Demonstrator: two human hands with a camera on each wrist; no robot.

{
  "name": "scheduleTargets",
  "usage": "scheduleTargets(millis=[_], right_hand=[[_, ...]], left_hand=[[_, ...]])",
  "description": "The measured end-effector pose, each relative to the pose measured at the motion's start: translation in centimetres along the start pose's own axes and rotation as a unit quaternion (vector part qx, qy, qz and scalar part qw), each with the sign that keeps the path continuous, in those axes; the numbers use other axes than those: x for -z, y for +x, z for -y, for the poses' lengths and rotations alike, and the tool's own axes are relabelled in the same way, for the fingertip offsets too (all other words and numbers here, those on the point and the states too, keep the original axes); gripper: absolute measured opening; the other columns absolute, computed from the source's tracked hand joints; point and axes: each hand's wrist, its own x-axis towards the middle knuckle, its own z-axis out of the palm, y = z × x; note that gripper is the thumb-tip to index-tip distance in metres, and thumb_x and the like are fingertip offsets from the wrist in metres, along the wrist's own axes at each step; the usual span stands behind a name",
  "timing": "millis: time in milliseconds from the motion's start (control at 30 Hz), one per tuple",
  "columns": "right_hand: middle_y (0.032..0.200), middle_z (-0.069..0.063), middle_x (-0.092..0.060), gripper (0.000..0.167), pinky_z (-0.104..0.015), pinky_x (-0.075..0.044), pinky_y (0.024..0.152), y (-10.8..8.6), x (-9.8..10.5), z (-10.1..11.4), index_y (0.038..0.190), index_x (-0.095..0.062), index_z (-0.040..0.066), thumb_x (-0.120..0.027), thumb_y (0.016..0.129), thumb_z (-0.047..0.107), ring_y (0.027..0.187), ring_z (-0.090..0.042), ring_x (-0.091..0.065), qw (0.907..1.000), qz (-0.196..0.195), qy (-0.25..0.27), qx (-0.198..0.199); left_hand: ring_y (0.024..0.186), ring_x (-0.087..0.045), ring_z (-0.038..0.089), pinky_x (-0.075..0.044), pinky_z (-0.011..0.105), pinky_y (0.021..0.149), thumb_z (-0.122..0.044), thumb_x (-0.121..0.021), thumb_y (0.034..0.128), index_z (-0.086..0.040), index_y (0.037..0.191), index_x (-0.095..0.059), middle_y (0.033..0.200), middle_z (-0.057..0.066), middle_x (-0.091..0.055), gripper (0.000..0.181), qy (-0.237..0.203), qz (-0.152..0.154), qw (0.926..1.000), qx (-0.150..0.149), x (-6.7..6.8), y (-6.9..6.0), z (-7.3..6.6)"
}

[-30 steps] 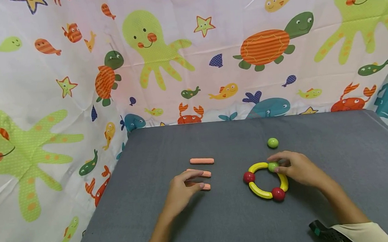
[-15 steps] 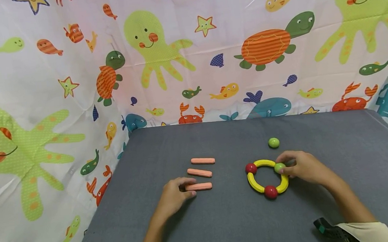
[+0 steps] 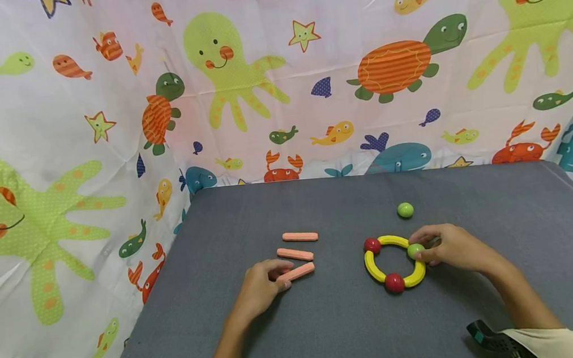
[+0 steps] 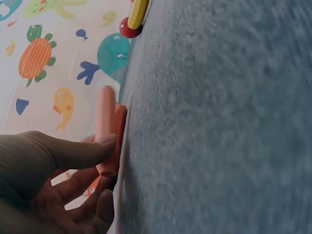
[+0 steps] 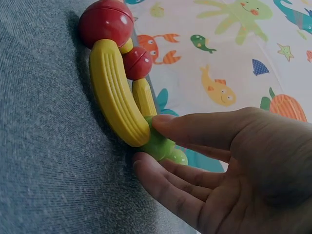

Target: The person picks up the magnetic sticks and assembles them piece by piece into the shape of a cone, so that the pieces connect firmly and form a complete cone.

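My left hand [image 3: 259,290] pinches the near end of a salmon-coloured stick [image 3: 302,270] between thumb and fingers. In the left wrist view this stick [image 4: 106,109] stands tilted over another one [image 4: 120,122]. Two more salmon sticks lie just beyond it on the table, a middle stick [image 3: 295,254] and a far stick [image 3: 299,237]. To the right is a ring of curved yellow pieces [image 3: 374,268] joined by a red ball [image 3: 394,283], a second red ball [image 3: 372,245] and a green ball [image 3: 415,251]. My right hand [image 3: 453,249] pinches that green ball [image 5: 158,144], partly covering it.
A loose green ball [image 3: 405,210] lies behind the ring. All of it is on a grey cloth-covered table [image 3: 351,332]. A printed curtain [image 3: 327,61] with sea animals hangs behind and at the sides.
The ring has turned clockwise and shifted slightly right under my right hand. My left hand has drawn back a little, and the nearest salmon stick now slants, its far end raised.
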Motion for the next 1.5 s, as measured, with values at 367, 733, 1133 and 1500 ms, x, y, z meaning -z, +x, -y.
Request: scheduleTargets(millis=[367, 733, 1133, 1500], right_hand=[[0.117, -0.017, -0.069, 0.033, -0.035, -0.063, 0.077, 0.0, 0.2, 0.0, 0.122, -0.067, 0.000, -0.079, 0.095, 0.017, 0.090, -0.024, -0.070, 0.9996, 0.014, 0.020, -0.013], [0.120, -0.017, -0.072, 0.039, -0.036, -0.063, 0.081, -0.3, 0.5, 0.2, 0.130, -0.069, 0.000, -0.078, 0.096, 0.018, 0.093, -0.025, -0.071, 0.9986, 0.045, 0.022, -0.017], [0.122, -0.020, -0.070, 0.036, -0.035, -0.064, 0.080, -0.1, 0.4, 0.3, 0.126, -0.068, -0.003, -0.077, 0.094, 0.011, 0.098, -0.028, -0.072, 0.9958, 0.074, 0.053, 0.001], [0.120, -0.017, -0.070, 0.036, -0.033, -0.062, 0.078, 0.2, -0.1, 0.2, 0.127, -0.069, -0.002, -0.077, 0.096, 0.015, 0.097, -0.028, -0.070, 0.9959, 0.080, 0.033, 0.024]], left_hand=[[0.094, -0.073, 0.017, -0.058, 0.032, 0.080, -0.009, -0.083, 0.0920, -0.015, 0.128, -0.076, 0.111, 0.001, -0.077, 0.037, -0.042, -0.031, 0.9982, -0.030, -1.4, 1.7, -2.5], [0.093, -0.075, 0.015, -0.057, 0.026, 0.076, -0.010, -0.084, 0.0916, -0.013, 0.127, -0.075, 0.111, 0.003, -0.078, 0.036, -0.096, -0.038, 0.9928, -0.060, -3.9, 4.3, -5.1], [0.102, -0.075, 0.015, -0.059, 0.026, 0.085, -0.014, -0.082, 0.0947, -0.010, 0.127, -0.076, 0.115, 0.004, -0.078, 0.033, -0.114, -0.007, 0.9904, -0.079, -6.0, 7.1, -6.7], [0.100, -0.073, 0.008, -0.058, 0.023, 0.086, -0.018, -0.081, 0.0958, -0.012, 0.128, -0.076, 0.112, -0.001, -0.079, 0.033, -0.111, 0.002, 0.9899, -0.088, -7.8, 9.7, -8.3]])
